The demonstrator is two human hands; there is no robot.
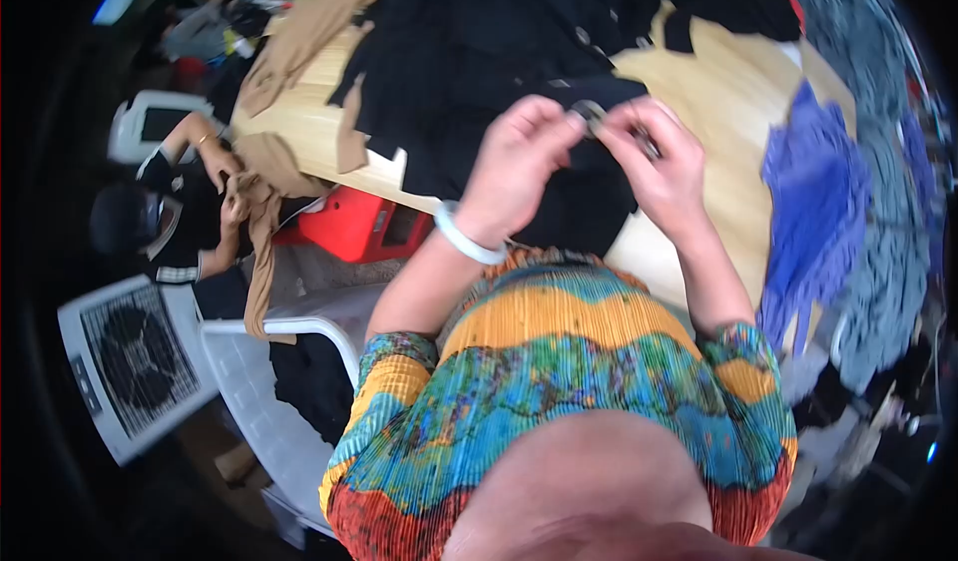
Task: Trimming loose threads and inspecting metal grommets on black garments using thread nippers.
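Note:
My left hand is raised over the table with thumb and fingers pinched together. A small dark ring-shaped thing with a pale edge sits at the fingertips, between both hands. My right hand is closed close beside it, its fingertips meeting the same thing. A dark, metallic-looking bit shows among the right fingers; its kind is unclear. Beneath the hands, black cloth covers much of the table and hangs at its near edge. A pale bangle circles my left wrist.
Tan cloth pieces lie on the wooden table. Purple cloth and grey cloth hang at the right. On the left are a red plastic bin, a white chair, a box fan and a co-worker handling tan cloth.

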